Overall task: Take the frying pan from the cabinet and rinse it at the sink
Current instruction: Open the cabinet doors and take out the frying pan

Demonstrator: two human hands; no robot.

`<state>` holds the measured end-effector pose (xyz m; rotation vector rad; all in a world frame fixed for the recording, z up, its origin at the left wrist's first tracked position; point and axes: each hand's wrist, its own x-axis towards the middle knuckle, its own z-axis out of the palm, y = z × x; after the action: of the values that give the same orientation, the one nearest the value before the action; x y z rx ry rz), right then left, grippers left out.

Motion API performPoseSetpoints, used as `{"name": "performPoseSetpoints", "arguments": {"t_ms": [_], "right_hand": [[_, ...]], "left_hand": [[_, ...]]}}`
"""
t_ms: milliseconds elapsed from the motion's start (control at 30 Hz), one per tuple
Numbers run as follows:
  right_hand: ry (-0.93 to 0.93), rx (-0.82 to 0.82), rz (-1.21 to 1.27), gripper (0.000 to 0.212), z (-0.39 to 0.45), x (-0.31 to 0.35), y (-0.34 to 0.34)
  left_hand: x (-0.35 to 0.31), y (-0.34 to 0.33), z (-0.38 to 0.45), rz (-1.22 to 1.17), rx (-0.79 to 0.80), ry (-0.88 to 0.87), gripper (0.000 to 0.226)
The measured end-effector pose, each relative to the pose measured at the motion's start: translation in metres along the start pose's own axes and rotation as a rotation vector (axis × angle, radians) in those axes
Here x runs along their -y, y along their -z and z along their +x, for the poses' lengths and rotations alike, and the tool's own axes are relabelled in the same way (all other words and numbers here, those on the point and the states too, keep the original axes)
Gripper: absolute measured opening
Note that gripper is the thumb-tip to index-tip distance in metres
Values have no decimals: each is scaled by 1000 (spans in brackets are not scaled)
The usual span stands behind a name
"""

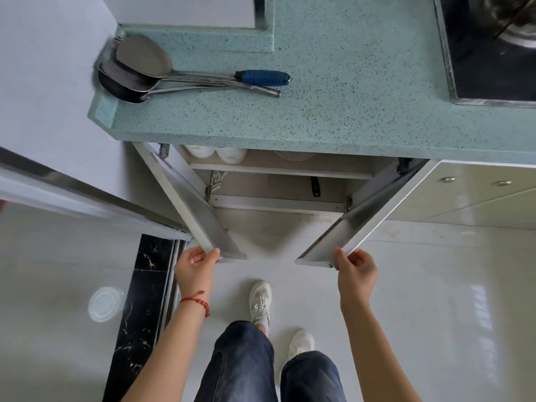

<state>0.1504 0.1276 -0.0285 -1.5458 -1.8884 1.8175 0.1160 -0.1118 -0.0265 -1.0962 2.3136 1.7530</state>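
Hands gripping both open cabinet door edges below countertop; opening step, next reaching inside toward dark handle.

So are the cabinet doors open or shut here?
Open. Both cabinet doors swing outward, the left hand and right hand each gripping an edge; shelves inside are visible.

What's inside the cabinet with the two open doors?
Inside the cabinet, white bowls sit on the upper shelf, and a black handle pokes out below. The countertop hides everything deeper, so no pan body shows.
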Motion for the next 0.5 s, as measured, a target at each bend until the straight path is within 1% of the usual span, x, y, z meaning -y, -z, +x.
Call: {"name": "performPoseSetpoints", "arguments": {"t_ms": [33,67,167,233,500], "right_hand": [[9,-7,-10,15,-1,-3,7],[12,-13,-18,16,-1,-5,14],[21,-24,-41,12,-3,-12,35],[32,-38,-64,9,-2,-16,49],[79,-104,-219,9,-3,-24,94]], "left_hand": [[1,6,-2,22,-3,-9,12],[1,12,-4,40,-11,-19,12],[2,30,-8,117,-24,-48,24],[2,40,-12,159,-44,-63,26],[11,71,-10,382,-101,-157,28]]}}
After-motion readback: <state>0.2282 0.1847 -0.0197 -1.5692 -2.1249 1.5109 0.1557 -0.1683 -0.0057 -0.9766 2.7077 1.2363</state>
